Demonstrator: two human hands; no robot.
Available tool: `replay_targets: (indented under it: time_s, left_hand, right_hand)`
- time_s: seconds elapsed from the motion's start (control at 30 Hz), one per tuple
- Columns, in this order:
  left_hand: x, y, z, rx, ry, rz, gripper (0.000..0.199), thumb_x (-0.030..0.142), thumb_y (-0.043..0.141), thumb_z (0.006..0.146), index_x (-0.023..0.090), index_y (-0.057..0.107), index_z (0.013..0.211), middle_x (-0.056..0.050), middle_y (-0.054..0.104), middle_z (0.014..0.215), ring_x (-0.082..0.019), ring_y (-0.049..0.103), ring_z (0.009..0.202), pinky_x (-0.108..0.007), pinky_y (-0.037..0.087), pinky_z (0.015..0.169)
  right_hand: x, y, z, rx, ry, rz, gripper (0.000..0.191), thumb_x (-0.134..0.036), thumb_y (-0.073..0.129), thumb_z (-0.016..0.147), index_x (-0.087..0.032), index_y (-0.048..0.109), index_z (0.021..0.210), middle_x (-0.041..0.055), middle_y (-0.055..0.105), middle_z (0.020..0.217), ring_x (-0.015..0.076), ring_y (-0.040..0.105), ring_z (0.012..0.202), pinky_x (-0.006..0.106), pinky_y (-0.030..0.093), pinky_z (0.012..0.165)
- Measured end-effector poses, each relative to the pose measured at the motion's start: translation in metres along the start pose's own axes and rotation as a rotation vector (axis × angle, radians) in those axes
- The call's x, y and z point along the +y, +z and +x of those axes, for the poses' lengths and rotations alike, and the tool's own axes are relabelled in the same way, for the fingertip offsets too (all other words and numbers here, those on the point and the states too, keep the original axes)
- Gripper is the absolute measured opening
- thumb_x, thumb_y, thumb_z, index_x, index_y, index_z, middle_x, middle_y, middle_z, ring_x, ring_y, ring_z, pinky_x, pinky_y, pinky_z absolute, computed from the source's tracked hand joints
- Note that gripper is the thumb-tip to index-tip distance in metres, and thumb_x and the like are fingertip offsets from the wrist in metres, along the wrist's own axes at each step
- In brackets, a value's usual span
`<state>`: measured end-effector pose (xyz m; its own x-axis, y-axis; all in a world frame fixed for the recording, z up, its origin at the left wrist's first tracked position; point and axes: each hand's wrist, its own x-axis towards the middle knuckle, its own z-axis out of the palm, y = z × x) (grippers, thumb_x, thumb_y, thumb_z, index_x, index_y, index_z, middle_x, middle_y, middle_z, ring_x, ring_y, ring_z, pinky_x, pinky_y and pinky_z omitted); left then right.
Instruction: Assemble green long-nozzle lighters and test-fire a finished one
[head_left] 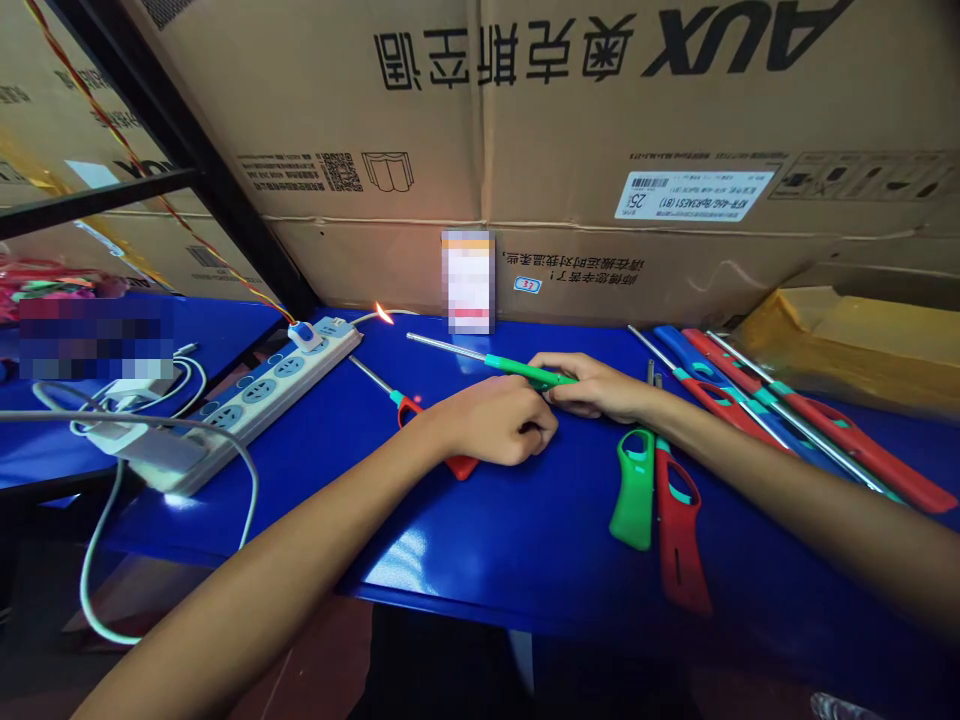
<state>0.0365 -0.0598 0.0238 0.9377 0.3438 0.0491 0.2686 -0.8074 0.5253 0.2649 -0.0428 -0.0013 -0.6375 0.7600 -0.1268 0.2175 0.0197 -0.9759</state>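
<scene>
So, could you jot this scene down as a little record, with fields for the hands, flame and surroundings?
Right hand: holds a green lighter
Left hand: curled close to that lighter; whether it grips is hidden
Flame: small, orange, just beyond the lighter's metal tip
Below left hand: red lighter, partly covered
Table: blue; more lighters on the right, power strip on the left
Behind: cardboard box

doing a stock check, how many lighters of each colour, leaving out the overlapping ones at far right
Green: 2 (held green lighter, lying green lighter)
Red: 2 (half-hidden red lighter, lying red lighter)
Total: 4
</scene>
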Motion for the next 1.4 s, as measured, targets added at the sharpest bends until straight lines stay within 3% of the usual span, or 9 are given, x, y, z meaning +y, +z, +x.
replay_targets:
  time_s: [0.27, 0.5, 0.77, 1.1, 1.4]
  left_hand:
    - [0.0015, -0.0015, 0.0011, -0.024, -0.007, -0.005, 0.021, 0.012, 0.053, 0.081, 0.020, 0.069, 0.070, -0.004, 0.079, 0.079, -0.018, 0.066, 0.070, -0.036, 0.048, 0.075]
    - [0.0007, -0.0026, 0.0003, -0.025, -0.020, 0.008, 0.020, 0.013, 0.053, 0.080, 0.021, 0.069, 0.070, -0.004, 0.078, 0.077, -0.019, 0.065, 0.069, -0.037, 0.049, 0.076]
    - [0.0013, -0.0026, 0.0006, -0.021, -0.007, 0.007, 0.022, 0.013, 0.053, 0.082, 0.021, 0.069, 0.070, -0.004, 0.078, 0.078, -0.018, 0.064, 0.069, -0.037, 0.048, 0.075]
    - [0.0006, -0.0019, 0.0002, -0.013, -0.004, 0.020, 0.022, 0.012, 0.054, 0.083, 0.020, 0.070, 0.070, -0.004, 0.078, 0.076, -0.019, 0.064, 0.068, -0.037, 0.048, 0.075]
    - [0.0010, -0.0029, -0.0008, -0.025, -0.023, 0.004, 0.021, 0.012, 0.054, 0.082, 0.021, 0.069, 0.070, -0.004, 0.077, 0.077, -0.018, 0.065, 0.069, -0.036, 0.048, 0.075]
  right_hand:
    - [-0.0031, 0.0024, -0.0024, 0.044, 0.004, -0.018, 0.022, -0.023, 0.067, 0.082, -0.025, 0.061, 0.104, -0.0143, 0.042, 0.052, 0.0076, 0.029, 0.036, 0.017, 0.020, 0.032]
    - [-0.0038, 0.0017, -0.0019, 0.005, -0.019, 0.018, 0.034, -0.022, 0.069, 0.082, -0.024, 0.064, 0.115, -0.0138, 0.045, 0.056, 0.0074, 0.030, 0.037, 0.017, 0.021, 0.033]
    - [-0.0019, 0.0000, -0.0030, 0.020, 0.018, -0.001, 0.020, -0.022, 0.067, 0.083, -0.026, 0.058, 0.101, -0.0144, 0.042, 0.053, 0.0071, 0.029, 0.036, 0.017, 0.020, 0.033]
    - [-0.0024, 0.0011, -0.0012, -0.017, -0.015, 0.013, 0.031, -0.023, 0.070, 0.084, -0.023, 0.063, 0.113, -0.0143, 0.044, 0.055, 0.0072, 0.029, 0.038, 0.017, 0.021, 0.034]
    - [-0.0031, 0.0019, -0.0029, 0.030, 0.015, -0.011, 0.022, -0.021, 0.066, 0.083, -0.025, 0.061, 0.104, -0.0140, 0.042, 0.051, 0.0081, 0.029, 0.035, 0.017, 0.021, 0.032]
